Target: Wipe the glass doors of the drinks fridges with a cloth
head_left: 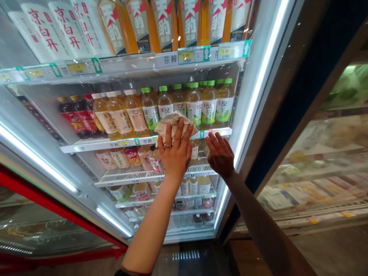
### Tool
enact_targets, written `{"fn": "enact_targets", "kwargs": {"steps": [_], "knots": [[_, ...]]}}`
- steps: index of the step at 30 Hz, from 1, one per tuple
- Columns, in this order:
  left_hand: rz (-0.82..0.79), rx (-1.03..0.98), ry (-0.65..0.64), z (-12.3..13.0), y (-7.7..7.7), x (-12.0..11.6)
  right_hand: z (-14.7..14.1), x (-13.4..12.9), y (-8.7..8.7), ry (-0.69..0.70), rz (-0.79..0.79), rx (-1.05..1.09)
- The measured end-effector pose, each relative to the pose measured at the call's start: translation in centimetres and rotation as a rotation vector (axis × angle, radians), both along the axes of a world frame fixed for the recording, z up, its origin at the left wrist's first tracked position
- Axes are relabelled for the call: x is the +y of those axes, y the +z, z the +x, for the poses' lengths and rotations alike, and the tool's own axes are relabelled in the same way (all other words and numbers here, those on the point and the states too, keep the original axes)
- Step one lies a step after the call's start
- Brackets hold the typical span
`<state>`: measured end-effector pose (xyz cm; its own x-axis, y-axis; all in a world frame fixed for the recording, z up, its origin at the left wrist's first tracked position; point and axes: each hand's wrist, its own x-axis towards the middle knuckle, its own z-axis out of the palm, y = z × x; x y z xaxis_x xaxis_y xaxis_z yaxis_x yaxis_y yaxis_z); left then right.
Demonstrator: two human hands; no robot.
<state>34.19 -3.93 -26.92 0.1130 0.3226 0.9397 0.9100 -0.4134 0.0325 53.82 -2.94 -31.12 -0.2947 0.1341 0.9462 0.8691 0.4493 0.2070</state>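
Watching the head cam feed from my end, and here's what I've got. The person's left hand (175,153) is up flat against the glass door (250,115) of a drinks cooler, fingers spread, with a crumpled pale wipe (174,126) bunched under the fingertips against the glass. Could be cloth or paper, can't tell from here, and I can't tell either whether that hand is pinching it or only pressing it. There's a ring (168,146) on one finger. The right hand (220,155) is open and empty, fingers fanned, just beside the left; whether it's touching the glass I can't make out.

The wipe sits in front of the green-capped tea bottles (209,103), right by the shelf rail (106,143), with white-capped bottles (117,115) further left. Big orange-labelled bottles (138,23) fill the shelf above, with price tags (189,55) along its edge, and lower wire shelves (143,176) hold smaller drinks. Off to the right there's a refrigerated case (310,172) of packaged goods, a red-framed case (48,203) at lower left, and a floor (330,249) below. The lighting's bright, with plenty of glare on the glass.
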Motion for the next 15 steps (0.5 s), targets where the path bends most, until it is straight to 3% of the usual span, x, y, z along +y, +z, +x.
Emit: {"fn": "enact_targets", "kwargs": {"steps": [3, 9, 15], "knots": [[-0.025, -0.057, 0.013, -0.1, -0.2, -0.3, 0.3, -0.3, 0.3, 0.026, -0.021, -0.015], [-0.053, -0.035, 0.032, 2.3, -2.6, -0.8, 1.3, -1.0, 0.6, 0.097, -0.031, -0.017], [-0.044, -0.04, 0.002, 4.0, -0.4, -0.3, 3.6, -1.4, 0.7, 0.069, 0.001, -0.026]]}}
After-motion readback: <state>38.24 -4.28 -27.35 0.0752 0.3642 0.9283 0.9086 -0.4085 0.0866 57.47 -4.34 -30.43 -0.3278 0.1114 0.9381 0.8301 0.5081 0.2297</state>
